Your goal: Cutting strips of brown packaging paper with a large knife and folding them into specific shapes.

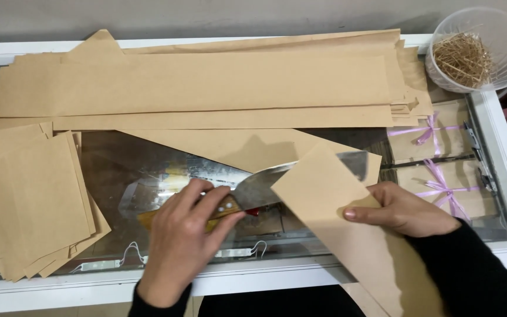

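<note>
The left hand (183, 235) grips the big knife (277, 182) and cuts inside the folded brown paper (324, 199), which the right hand (400, 208) pinches flat, so the blade must slide straight.

long matt brown kraft paper strips (206, 82): smooth, dull | broad steel knife blade (265, 185): glossy, worn | its handle (225, 208): seemingly wood, riveted | glass counter top (118, 170): reflective | round clear plastic bowl (503, 29): shiny, holding dry straw-like sticks (462, 57) | thin lilac ribbons (435, 188): satiny
</note>
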